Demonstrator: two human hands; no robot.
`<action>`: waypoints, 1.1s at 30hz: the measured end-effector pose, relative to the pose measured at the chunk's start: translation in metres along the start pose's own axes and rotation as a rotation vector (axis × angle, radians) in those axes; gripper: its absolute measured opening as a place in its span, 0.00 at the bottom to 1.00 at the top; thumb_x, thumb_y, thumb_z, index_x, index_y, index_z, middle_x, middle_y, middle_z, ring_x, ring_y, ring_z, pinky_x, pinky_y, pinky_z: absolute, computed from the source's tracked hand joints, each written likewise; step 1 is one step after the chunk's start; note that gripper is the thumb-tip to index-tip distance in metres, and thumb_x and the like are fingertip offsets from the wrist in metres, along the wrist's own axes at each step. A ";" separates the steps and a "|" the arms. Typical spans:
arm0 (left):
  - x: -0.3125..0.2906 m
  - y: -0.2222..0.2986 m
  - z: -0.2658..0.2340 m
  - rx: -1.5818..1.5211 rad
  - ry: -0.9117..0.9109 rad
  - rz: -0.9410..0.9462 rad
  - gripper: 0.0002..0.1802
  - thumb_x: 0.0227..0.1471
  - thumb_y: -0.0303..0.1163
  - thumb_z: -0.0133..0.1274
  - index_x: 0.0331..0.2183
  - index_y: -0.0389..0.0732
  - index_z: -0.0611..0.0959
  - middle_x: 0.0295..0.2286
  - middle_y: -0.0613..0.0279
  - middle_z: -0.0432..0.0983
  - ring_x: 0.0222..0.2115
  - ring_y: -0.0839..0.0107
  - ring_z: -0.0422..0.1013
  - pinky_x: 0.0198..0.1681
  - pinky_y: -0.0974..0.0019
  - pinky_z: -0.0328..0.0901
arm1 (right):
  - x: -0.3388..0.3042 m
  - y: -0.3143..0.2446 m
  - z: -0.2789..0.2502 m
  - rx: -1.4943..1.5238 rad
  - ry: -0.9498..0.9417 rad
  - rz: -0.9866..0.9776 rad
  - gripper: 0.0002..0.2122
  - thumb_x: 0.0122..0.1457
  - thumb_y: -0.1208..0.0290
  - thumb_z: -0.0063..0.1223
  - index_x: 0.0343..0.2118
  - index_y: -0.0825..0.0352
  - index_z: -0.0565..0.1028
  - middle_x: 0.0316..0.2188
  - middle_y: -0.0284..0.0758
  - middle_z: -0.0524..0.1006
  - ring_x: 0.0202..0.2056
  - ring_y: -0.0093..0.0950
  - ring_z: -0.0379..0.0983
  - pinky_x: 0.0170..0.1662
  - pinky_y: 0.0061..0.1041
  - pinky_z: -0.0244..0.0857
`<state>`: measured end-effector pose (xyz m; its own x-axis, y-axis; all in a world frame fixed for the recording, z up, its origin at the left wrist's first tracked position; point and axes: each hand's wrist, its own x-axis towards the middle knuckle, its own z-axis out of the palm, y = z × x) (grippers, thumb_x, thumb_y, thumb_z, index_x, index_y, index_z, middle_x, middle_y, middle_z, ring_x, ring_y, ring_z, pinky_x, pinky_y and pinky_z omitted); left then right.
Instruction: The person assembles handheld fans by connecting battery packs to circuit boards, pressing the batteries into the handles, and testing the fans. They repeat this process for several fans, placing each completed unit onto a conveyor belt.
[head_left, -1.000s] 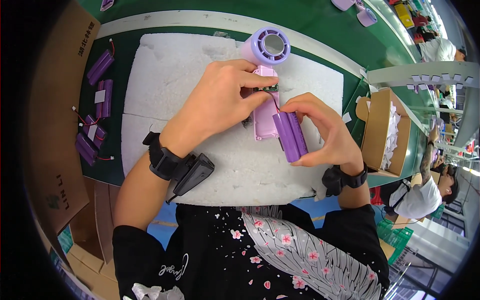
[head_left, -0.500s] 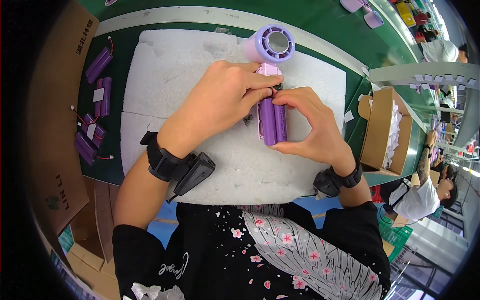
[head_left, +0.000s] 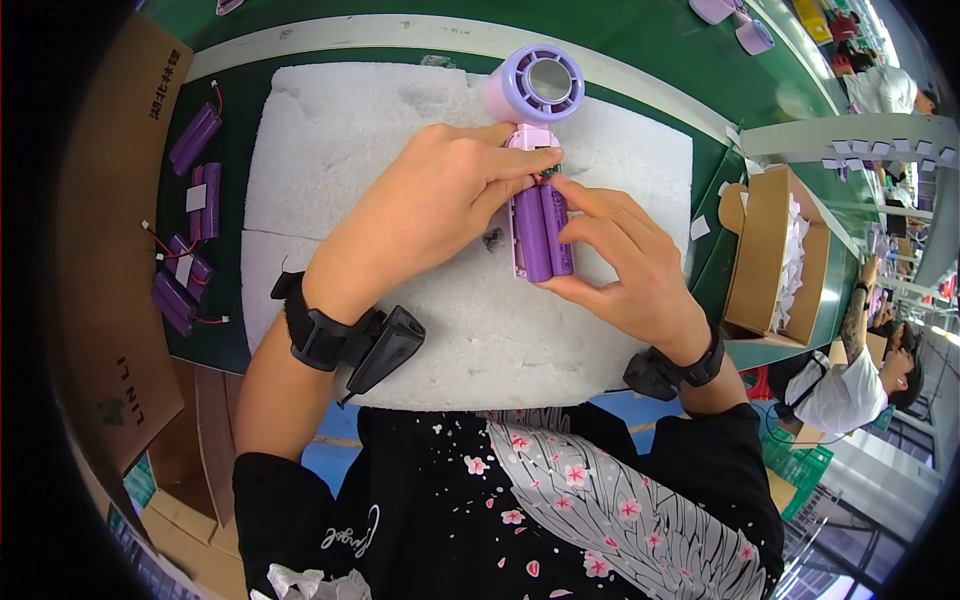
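Note:
A pink and lilac handheld fan (head_left: pixel 535 84) lies on the white foam sheet, its round head away from me and its handle opened. A purple two-cell battery pack (head_left: pixel 543 234) lies lengthwise in the handle's pink shell. My left hand (head_left: pixel 440 190) comes from the left, its fingers closed on the upper handle beside a small green circuit board, where a bit of red wire shows. My right hand (head_left: pixel 625 250) grips the pack from the right, thumb at its near end and fingers along its side and far end. The left fingertips partly hide the wires.
Several purple battery packs (head_left: pixel 204 202) with red and white leads lie at the left beside a tall cardboard box (head_left: pixel 115 240). An open carton of white paper pieces (head_left: pixel 775 255) stands at the right. The foam sheet (head_left: pixel 330 130) covers the green table before me. A co-worker (head_left: pixel 840 390) sits farther right.
My right fingers have shifted along the pack toward the circuit board. The pack and fan sit slightly farther away and left in the view. My left fingers stay at the upper handle.

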<state>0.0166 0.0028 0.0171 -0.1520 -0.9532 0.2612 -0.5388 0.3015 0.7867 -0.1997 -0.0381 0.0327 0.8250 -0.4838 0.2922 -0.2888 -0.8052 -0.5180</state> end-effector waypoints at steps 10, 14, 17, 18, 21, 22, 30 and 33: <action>0.000 0.000 -0.005 -0.014 -0.024 0.013 0.21 0.49 0.18 0.52 0.46 0.41 0.81 0.38 0.43 0.77 0.30 0.49 0.75 0.35 0.62 0.69 | 0.000 0.005 0.005 0.072 0.007 0.006 0.16 0.36 0.76 0.71 0.22 0.68 0.69 0.53 0.45 0.72 0.44 0.39 0.74 0.43 0.30 0.74; 0.001 0.000 -0.006 -0.037 -0.038 -0.006 0.21 0.48 0.18 0.52 0.46 0.41 0.81 0.36 0.43 0.77 0.29 0.49 0.75 0.36 0.61 0.69 | 0.000 0.008 0.005 0.103 0.020 -0.005 0.17 0.36 0.77 0.72 0.21 0.68 0.67 0.53 0.46 0.72 0.44 0.39 0.74 0.44 0.31 0.76; 0.001 -0.001 -0.005 -0.038 -0.009 0.002 0.20 0.48 0.20 0.52 0.45 0.42 0.82 0.34 0.43 0.78 0.28 0.50 0.75 0.35 0.61 0.69 | 0.001 0.008 0.006 0.099 0.014 -0.006 0.18 0.36 0.77 0.72 0.21 0.68 0.67 0.53 0.46 0.72 0.43 0.39 0.74 0.45 0.32 0.76; 0.002 0.000 -0.006 -0.055 -0.006 -0.008 0.19 0.48 0.21 0.52 0.44 0.41 0.83 0.33 0.44 0.78 0.27 0.51 0.75 0.35 0.62 0.69 | 0.001 0.008 0.006 0.085 0.021 -0.017 0.18 0.36 0.77 0.72 0.21 0.68 0.67 0.53 0.47 0.72 0.43 0.39 0.74 0.44 0.32 0.76; 0.003 -0.002 -0.004 -0.096 0.000 -0.030 0.18 0.48 0.22 0.53 0.43 0.41 0.83 0.31 0.45 0.79 0.25 0.51 0.74 0.35 0.63 0.69 | 0.001 0.008 0.007 0.055 0.030 -0.036 0.19 0.36 0.77 0.73 0.22 0.68 0.67 0.52 0.47 0.72 0.43 0.38 0.74 0.44 0.32 0.76; 0.004 -0.004 -0.003 -0.106 0.010 -0.023 0.17 0.48 0.23 0.52 0.43 0.41 0.84 0.30 0.45 0.79 0.24 0.54 0.74 0.35 0.64 0.69 | 0.001 0.008 0.007 0.053 0.042 -0.047 0.19 0.36 0.77 0.73 0.23 0.68 0.67 0.52 0.48 0.72 0.43 0.38 0.74 0.44 0.32 0.76; 0.000 -0.006 0.001 -0.214 0.009 -0.143 0.18 0.47 0.31 0.58 0.43 0.41 0.84 0.28 0.50 0.80 0.23 0.63 0.76 0.31 0.67 0.70 | 0.000 0.006 0.010 0.072 0.049 -0.022 0.20 0.37 0.77 0.73 0.25 0.67 0.65 0.52 0.47 0.70 0.43 0.36 0.73 0.44 0.31 0.73; -0.002 -0.009 0.001 -0.300 -0.045 -0.223 0.21 0.43 0.32 0.62 0.44 0.43 0.84 0.26 0.51 0.80 0.22 0.67 0.75 0.31 0.67 0.70 | 0.001 0.001 0.007 0.095 0.023 0.064 0.20 0.37 0.77 0.73 0.25 0.67 0.66 0.53 0.45 0.69 0.43 0.36 0.73 0.45 0.33 0.71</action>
<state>0.0206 0.0015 0.0088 -0.0980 -0.9942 0.0450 -0.2975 0.0724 0.9520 -0.1957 -0.0371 0.0264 0.7946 -0.5420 0.2738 -0.2922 -0.7365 -0.6100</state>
